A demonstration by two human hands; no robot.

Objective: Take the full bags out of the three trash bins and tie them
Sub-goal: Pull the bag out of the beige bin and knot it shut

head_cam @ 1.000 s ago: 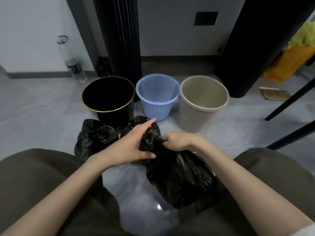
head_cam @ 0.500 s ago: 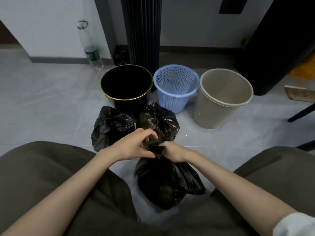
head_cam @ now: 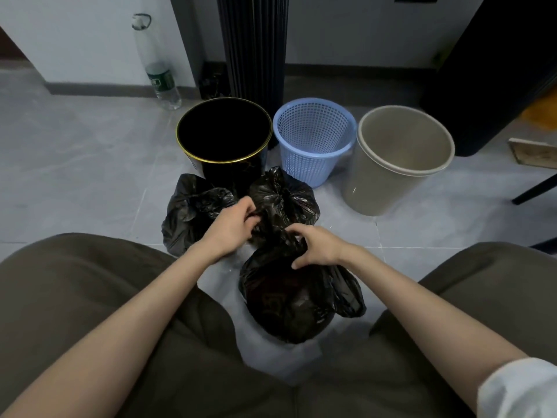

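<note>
Black glossy plastic trash bag point(head_cam: 289, 303) is sitting on the grey tiled floor point(head_cam: 90, 176) between my knees, its gathered neck running up and away from me. My left grip point(head_cam: 232, 227) is pinching the neck's far end. My right grip point(head_cam: 316, 247), nearer the bag's body, is clutching the twisted plastic just below.

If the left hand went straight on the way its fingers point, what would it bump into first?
Probably the middle tied bag just ahead. The left hand, gripping the neck of the nearest bag, points forward-right at it, though depth between them is unclear.
</note>
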